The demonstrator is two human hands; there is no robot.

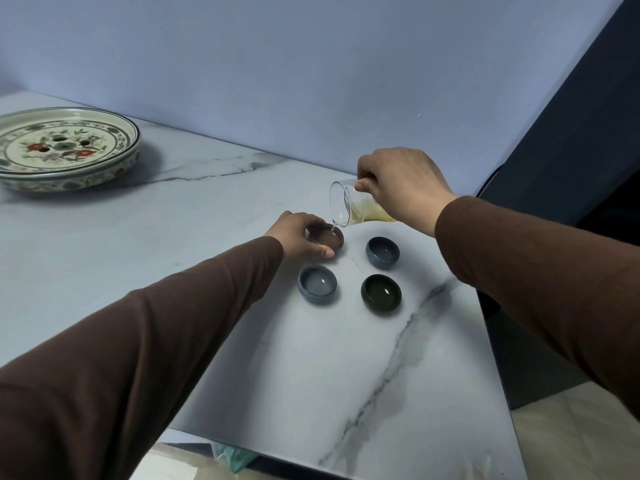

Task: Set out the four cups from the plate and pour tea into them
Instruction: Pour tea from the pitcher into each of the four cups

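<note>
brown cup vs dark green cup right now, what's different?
The brown cup sits at the far left of the group, the dark green cup at the near right. The brown cup is steadied by the left hand; the dark green cup stands free. The glass pitcher in the right hand is tipped over the brown cup, not the dark green cup. Both are small, round and upright on the marble table.

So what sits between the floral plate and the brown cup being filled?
Nothing: in the head view only bare marble tabletop lies between the floral plate and the brown cup steadied by the left hand.
</note>
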